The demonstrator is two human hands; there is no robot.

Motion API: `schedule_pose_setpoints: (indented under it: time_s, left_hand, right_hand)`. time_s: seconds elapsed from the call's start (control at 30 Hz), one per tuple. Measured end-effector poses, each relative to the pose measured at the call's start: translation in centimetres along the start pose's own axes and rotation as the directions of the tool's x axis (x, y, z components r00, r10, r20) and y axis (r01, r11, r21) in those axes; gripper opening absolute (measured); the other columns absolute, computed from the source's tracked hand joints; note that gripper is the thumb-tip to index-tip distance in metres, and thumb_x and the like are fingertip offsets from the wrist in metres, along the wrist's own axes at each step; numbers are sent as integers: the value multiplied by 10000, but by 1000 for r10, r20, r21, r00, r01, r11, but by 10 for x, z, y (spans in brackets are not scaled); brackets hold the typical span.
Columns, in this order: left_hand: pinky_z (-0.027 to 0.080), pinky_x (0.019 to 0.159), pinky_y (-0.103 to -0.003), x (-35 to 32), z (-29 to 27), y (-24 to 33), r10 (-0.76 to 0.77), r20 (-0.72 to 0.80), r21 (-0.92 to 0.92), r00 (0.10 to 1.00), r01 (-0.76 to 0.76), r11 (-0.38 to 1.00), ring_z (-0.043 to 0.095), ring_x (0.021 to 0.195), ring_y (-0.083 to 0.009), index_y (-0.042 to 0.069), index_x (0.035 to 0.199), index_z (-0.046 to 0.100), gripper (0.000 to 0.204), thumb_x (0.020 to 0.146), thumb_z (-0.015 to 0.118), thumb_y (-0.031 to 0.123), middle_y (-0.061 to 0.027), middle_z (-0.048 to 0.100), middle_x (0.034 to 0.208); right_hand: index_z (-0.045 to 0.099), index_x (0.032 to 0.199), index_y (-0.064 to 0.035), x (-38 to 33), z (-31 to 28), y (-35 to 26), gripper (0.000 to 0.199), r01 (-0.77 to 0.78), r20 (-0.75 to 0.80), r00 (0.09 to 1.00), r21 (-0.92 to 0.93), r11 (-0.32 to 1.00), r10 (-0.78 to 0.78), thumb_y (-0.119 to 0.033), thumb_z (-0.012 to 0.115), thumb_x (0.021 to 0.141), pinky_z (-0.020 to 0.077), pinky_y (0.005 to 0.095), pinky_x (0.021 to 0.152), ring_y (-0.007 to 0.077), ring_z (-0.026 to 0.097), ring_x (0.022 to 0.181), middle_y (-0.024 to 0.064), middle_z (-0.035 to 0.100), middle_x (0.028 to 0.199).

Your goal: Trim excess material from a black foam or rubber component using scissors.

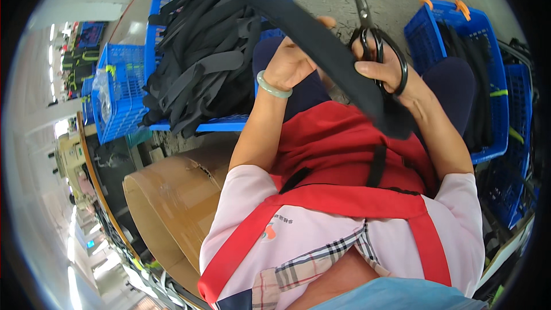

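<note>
A long black padded fabric strip [313, 31] stretches diagonally across my front, from the far left down to my lap. My left hand [290, 63], with a pale green bangle at the wrist, grips the strip from its underside near the middle; some fingers are hidden behind it. In my right hand [385, 68] is a pair of scissors [365, 18] with black loop handles, its silver blades closed and pointing away from me. My right thumb lies at the strip's edge. The strip's near end hangs over my red apron [356, 166].
At the left, a blue crate [229, 124] is heaped with similar black strips [201, 74]. Another blue crate [502, 109], with orange handles, holds black pieces at the right. A large cardboard drum [172, 195] stands beside my left elbow. More blue crates [123, 92] stand farther left.
</note>
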State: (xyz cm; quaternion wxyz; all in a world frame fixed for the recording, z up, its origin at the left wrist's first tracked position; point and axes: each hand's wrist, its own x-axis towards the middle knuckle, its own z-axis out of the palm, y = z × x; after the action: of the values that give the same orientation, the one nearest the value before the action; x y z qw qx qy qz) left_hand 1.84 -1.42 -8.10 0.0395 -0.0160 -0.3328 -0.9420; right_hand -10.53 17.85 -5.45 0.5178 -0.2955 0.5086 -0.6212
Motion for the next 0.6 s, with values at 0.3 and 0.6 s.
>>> schedule_pose_setpoints:
  time_s: [0.3,0.6]
  left_hand:
    - [409,1016,-377,31,23,-24,-83,24,-163,996,86,983,491,1230,-230,18,1309,452,564,961,448,462,-137,540,1282]
    - [492,837,-284,47,2,-32,9,-235,188,972,37,981,630,924,-147,25,1026,648,195,836,676,-13,-46,666,998]
  right_hand:
    - [538,857,-89,-1,-26,13,254,143,-306,935,-141,980,-180,-154,774,789,379,180,627,23,466,687,-63,510,751]
    - [588,889,-81,2,-46,20,195,75,-350,934,0,997,-70,-196,735,834,408,195,604,42,517,657,-30,571,745]
